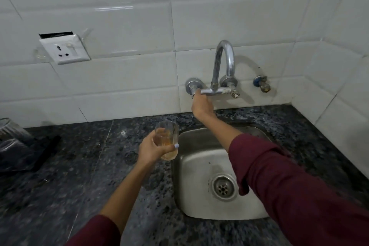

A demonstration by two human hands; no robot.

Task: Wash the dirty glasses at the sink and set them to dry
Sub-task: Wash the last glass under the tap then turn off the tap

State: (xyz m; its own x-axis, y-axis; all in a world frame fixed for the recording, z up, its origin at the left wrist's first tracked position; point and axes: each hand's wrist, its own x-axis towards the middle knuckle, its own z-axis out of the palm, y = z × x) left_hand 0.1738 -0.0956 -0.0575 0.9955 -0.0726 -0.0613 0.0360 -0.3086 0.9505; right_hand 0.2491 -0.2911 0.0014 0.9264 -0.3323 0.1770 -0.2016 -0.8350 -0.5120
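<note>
the left hand (151, 149) grips a clear drinking glass with a yellowish residue inside (167, 140), fingers curled round its side and the thumb, with a pale painted nail, across the front. the glass is tilted a little, its mouth toward 12 o'clock, and it hangs just over the left rim of the small square stainless steel sink (199, 201), above the dark speckled granite counter (79, 175). from the centre of the frame the glass is at about 7 o'clock, close by.

the right hand (201, 104) is stretched toward 12 o'clock over the sink, well apart from the glass, which lies at about 7 o'clock from it. its fingers touch the left end of the chrome wall tap with a curved spout (223, 62), at the horizontal bar near the left valve; they seem to close on that part, but the grip is hidden by the back of the hand, so i cannot tell it surely. both arms wear dark red sleeves (289, 181).

the round metal drain (223, 186) sits in the bottom of the sink. at 9 o'clock, on the far left of the counter, another clear ribbed glass (10, 130) stands by a dark flat tray (40, 152), blurred. on the white tiled wall (219, 6) at 10 o'clock is a white electric socket plate (64, 50), and at 2 o'clock a small brass valve with a blue ring (262, 84).
</note>
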